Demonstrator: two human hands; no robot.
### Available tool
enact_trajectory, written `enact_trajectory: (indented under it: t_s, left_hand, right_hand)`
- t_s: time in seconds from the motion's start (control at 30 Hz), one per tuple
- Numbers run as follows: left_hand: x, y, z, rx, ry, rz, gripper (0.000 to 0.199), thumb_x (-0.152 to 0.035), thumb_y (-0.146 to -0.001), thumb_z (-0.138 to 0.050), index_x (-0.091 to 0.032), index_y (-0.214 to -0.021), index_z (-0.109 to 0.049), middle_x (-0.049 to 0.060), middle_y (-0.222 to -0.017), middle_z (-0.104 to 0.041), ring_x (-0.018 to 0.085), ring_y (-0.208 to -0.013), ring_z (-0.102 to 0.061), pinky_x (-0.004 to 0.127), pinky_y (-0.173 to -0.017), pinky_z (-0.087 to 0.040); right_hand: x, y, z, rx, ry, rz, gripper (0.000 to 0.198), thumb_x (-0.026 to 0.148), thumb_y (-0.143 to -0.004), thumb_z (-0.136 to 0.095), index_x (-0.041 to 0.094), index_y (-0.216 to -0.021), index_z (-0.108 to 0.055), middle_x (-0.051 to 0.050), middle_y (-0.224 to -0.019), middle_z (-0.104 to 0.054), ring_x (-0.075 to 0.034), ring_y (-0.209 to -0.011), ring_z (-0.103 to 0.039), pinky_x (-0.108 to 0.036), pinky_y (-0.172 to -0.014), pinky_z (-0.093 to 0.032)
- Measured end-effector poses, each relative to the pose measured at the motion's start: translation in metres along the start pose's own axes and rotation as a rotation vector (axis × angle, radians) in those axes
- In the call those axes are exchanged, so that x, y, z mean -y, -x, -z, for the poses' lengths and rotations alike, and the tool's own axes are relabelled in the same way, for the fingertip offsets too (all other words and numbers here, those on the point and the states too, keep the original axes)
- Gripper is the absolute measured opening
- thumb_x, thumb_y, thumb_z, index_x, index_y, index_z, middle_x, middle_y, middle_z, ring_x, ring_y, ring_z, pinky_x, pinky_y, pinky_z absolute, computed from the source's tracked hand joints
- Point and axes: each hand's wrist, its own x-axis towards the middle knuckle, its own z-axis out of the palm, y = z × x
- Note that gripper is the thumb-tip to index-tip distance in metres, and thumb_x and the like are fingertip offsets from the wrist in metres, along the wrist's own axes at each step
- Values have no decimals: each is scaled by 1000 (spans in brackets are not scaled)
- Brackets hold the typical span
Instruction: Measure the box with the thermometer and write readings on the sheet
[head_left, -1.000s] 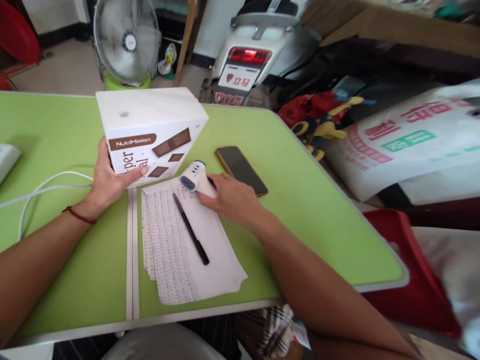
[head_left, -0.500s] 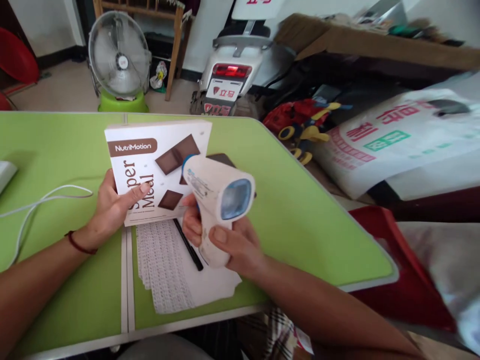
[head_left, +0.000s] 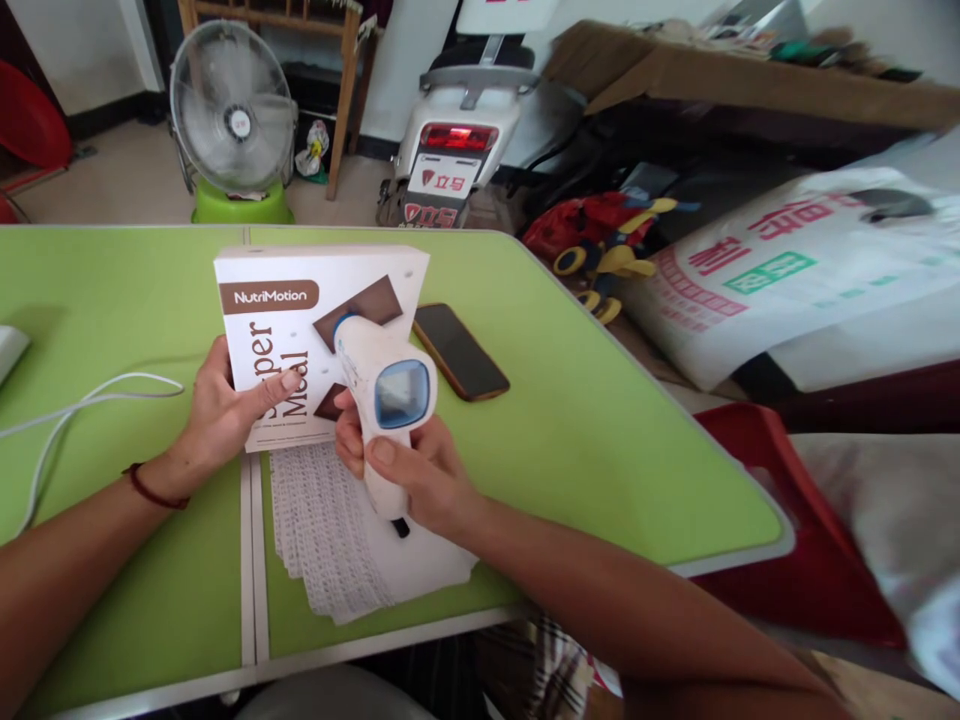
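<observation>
- The left hand (head_left: 217,420) holds a white NutriMotion box (head_left: 315,340) by its lower left edge, thumb laid across the printed front, fingers behind; the grip is closed on the box.
- The box stands tilted on the green counter (head_left: 570,420), front face turned up toward the camera, its lower edge at the top of a stack of printed sheets (head_left: 337,540).
- A red cord circles the left wrist.
- The right hand (head_left: 409,475) is wrapped around the handle of a white handheld scanner (head_left: 382,400) with a blue-rimmed screen; the grip is closed on the scanner.
- The scanner is raised off the counter, its head pointed at the front of the box, just over the brown printed rectangles, and its screen faces the camera.
- A black pen (head_left: 402,526) lies on the sheets, mostly hidden under the right hand; only its tip shows.
- A smartphone (head_left: 460,351) with a dark screen lies flat on the counter just right of the box.
- A white cable (head_left: 82,400) loops over the counter's left part, well apart from the box.
- Beyond the counter stand a floor fan (head_left: 232,120) on a green base and the rear of a white scooter (head_left: 457,130).
- To the right lie colourful toys (head_left: 600,250) and a white sack with red and green print (head_left: 780,270).
</observation>
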Motion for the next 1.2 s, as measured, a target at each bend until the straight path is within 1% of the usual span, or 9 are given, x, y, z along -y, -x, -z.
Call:
enact_trajectory:
  t_s: [0.23,0.33,0.5,0.67,0.8,0.9,1.03,1.2]
  left_hand:
    - [-3,2,-1,20,25,1,53,-46,-66,-85,-18,-102,-59,9,-105,-68,26,-88,-64,42,-77,-53]
    - [-3,2,-1,12,19,-1,54,-47,-66,-85,-18,-103,-59,9,-104,-68,26,-88,-65,43,-77,-54]
    - [-1,1,0,11,3,-11,56,-47,-65,-85,-19,-104,-57,8,-103,-68,26,-87,-65,41,-75,-53]
    - [0,1,0,4,-9,0,57,-49,-65,-85,-19,-104,-56,8,-101,-67,26,-88,-64,42,-75,-52]
    - [1,0,0,0,-17,-9,57,-49,-65,-85,-19,-104,-56,8,-101,-67,26,-88,-64,43,-77,-52]
    - [1,0,0,5,-12,-11,57,-50,-65,-85,-19,-104,-56,8,-103,-68,27,-90,-64,44,-78,-52]
    - [2,0,1,1,-36,-10,58,-51,-65,-84,-20,-105,-55,8,-102,-67,27,-89,-64,44,-77,-52]
    - [1,0,1,3,-47,-7,59,-52,-64,-84,-19,-104,-55,8,-100,-67,26,-87,-62,43,-76,-51]
  right_hand:
    - [-2,-1,1,11,-2,54,35,52,-79,-69,24,-99,-60,3,-70,-50,-11,-59,-44,-28,-53,-41]
    - [-3,-1,2,10,13,50,34,51,-79,-69,24,-96,-60,3,-70,-51,-11,-60,-45,-28,-55,-41]
    - [-5,-1,3,9,-14,33,35,51,-77,-71,24,-96,-59,3,-71,-51,-11,-60,-45,-27,-52,-38]
    - [-6,-1,2,21,-6,26,34,53,-78,-69,23,-89,-56,3,-70,-51,-11,-60,-45,-27,-52,-38]
    - [-8,0,4,40,-17,44,31,51,-80,-68,23,-87,-55,3,-70,-50,-10,-58,-43,-28,-53,-37]
    - [-8,0,4,32,-25,37,32,51,-79,-69,23,-87,-55,3,-70,-51,-11,-59,-43,-27,-52,-36]
    - [-5,-1,3,33,-26,34,31,50,-79,-69,24,-87,-56,3,-69,-51,-11,-59,-44,-27,-51,-36]
    - [-3,-1,2,42,-11,61,30,50,-81,-68,23,-86,-56,3,-69,-51,-10,-58,-45,-27,-52,-37]
